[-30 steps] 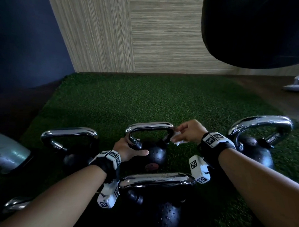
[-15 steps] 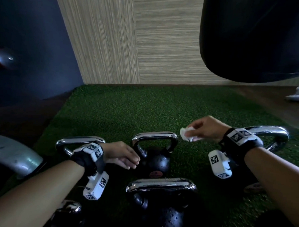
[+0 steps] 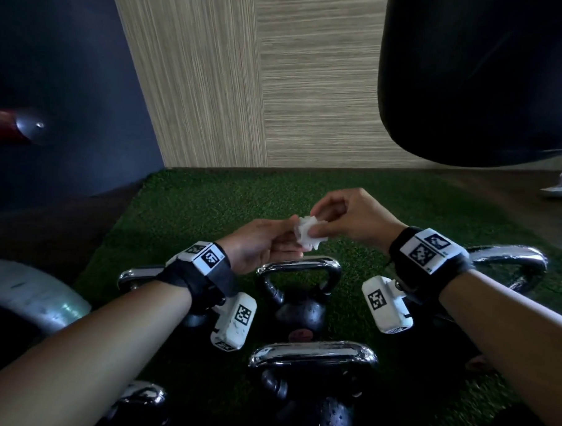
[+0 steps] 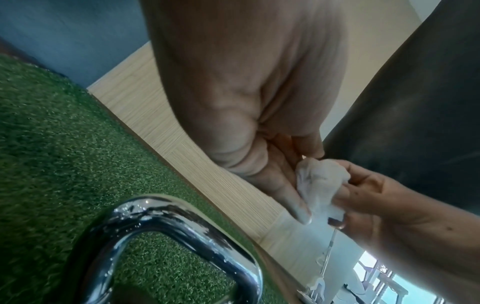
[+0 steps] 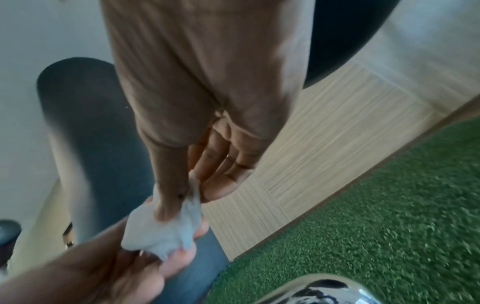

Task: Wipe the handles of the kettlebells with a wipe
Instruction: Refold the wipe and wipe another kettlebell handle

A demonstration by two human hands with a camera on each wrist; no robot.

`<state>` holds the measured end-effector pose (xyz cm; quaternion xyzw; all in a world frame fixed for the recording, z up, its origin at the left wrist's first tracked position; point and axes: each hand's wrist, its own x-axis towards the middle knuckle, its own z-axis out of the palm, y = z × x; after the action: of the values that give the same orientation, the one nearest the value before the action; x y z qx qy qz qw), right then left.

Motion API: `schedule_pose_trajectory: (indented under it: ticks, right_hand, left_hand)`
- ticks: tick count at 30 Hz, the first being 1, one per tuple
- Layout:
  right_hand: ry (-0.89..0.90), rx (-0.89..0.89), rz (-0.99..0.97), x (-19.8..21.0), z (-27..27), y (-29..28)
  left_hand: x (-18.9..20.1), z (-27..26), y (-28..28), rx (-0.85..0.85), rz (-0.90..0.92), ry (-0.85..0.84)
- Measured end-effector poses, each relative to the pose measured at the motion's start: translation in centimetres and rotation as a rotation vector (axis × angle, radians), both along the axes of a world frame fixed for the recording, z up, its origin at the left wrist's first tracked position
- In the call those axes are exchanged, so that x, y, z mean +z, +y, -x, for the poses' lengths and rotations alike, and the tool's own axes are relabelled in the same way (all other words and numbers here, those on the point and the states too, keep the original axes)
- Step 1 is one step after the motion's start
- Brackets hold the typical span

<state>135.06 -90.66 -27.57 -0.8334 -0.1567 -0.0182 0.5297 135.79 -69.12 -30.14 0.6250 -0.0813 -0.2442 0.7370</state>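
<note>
A crumpled white wipe (image 3: 307, 235) is held in the air between both hands, just above the small middle kettlebell's chrome handle (image 3: 298, 265). My left hand (image 3: 291, 240) pinches its left side and my right hand (image 3: 319, 225) pinches its right side with thumb and fingers. The left wrist view shows the wipe (image 4: 322, 181) beside my left fingers (image 4: 296, 203). Seen from the right wrist, the wipe (image 5: 161, 232) lies under my right thumb. Neither hand touches a kettlebell. A nearer kettlebell (image 3: 312, 352), a left one (image 3: 138, 274) and a right one (image 3: 512, 258) stand around.
The kettlebells stand on a green turf mat (image 3: 209, 203) in front of a wood-panel wall (image 3: 246, 82). A black punching bag (image 3: 472, 76) hangs at the upper right. A grey rounded object (image 3: 28, 298) is at the left edge, and another chrome handle (image 3: 143, 396) at the bottom left.
My left hand let go of the middle kettlebell and rose to the wipe. My right hand lifted the wipe off the handle's right end; both hands now meet above the handle.
</note>
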Motion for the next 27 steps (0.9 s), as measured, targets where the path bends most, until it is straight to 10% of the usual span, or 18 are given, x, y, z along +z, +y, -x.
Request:
schedule_pose_trajectory:
  ticks: [13, 19, 27]
  right_hand:
    - [-0.231, -0.041, 0.193, -2.0, 0.2, 2.0]
    - [-0.026, -0.366, 0.092, -6.9, -2.7, -2.4]
    - [0.418, -0.071, 0.083, -17.4, -3.0, -2.0]
  left_hand:
    - [-0.7, -0.8, 0.0, 0.159, -0.054, 0.01]
    - [-2.2, -1.2, 1.7, 0.335, -0.817, -0.855]
    - [-6.2, 0.8, 0.6, 0.292, -0.951, -1.071]
